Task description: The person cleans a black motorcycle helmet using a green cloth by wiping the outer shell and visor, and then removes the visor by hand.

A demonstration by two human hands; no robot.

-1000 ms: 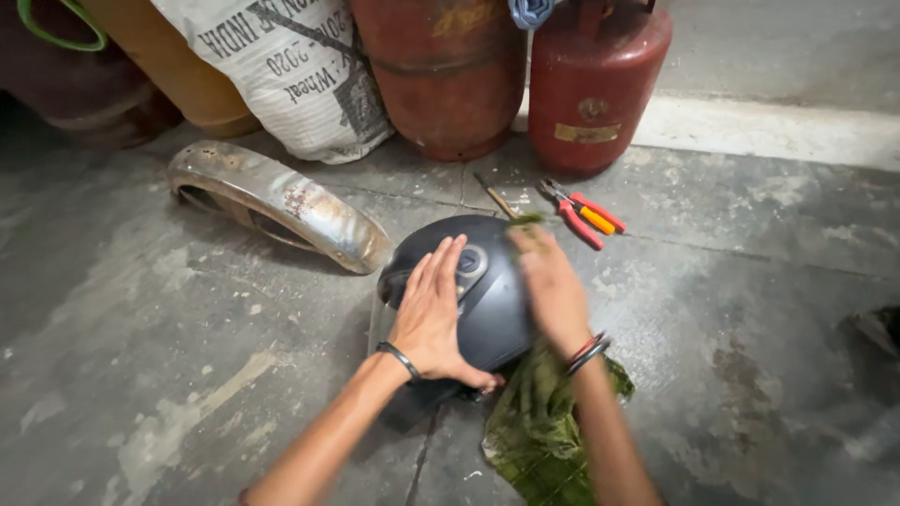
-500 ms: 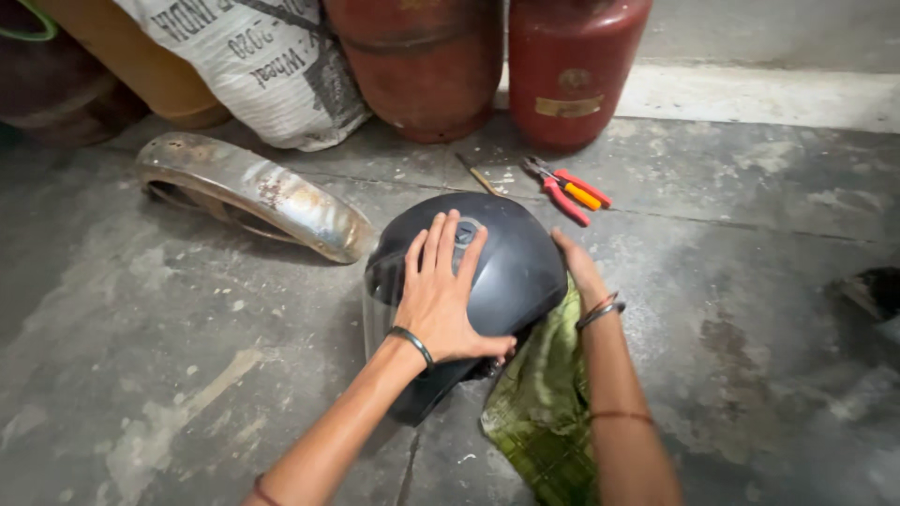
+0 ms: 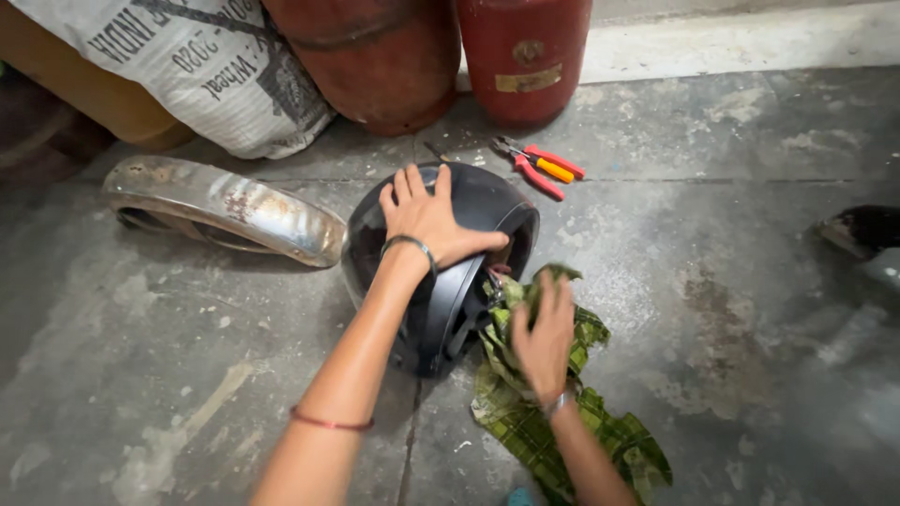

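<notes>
Floor: grey concrete (image 3: pixel 731 309), stained and cracked, filling most of the frame; a pale raised kerb (image 3: pixel 750 37) ran along the upper right.

Item, centre of frame: one black motorcycle helmet (image 3: pixel 487 211), lying on its side on the concrete, opening turned toward the lower right.

Left hand (image 3: pixel 427 220): spread flat and wide over the crown of the helmet, fingers fanned, pressing down; it gripped nothing. One metal bangle sat at that wrist and one thin red band further up the forearm.

Right hand (image 3: pixel 544 337): lower centre, fingers curled into one green checked cloth (image 3: pixel 562 422), bunched just beside the helmet's opening; the hand was blurred, so how tight the hold was could not be told.

Other stock, counted:
- two red gas cylinders (image 3: pixel 525 56), upper centre, standing side by side
- one printed white sack (image 3: pixel 206 75), upper left, leaning on a tan drum (image 3: pixel 84 98)
- one rusted chrome mudguard (image 3: pixel 225 211), left of centre, near the helmet but apart from it
- one pair of red-handled pliers (image 3: pixel 539 167), just above the helmet, with what looked like a second thin tool behind the shell, mostly hidden
- one dark object (image 3: pixel 862 230) at the right edge, kind not clear

Risks, as judged: the rounded shell, held by a single flat palm, could roll or skid on the concrete and scuff its finish. Floor grit caught in the cloth could scratch the shell. A sideways slip could knock it into the mudguard or the pliers.
</notes>
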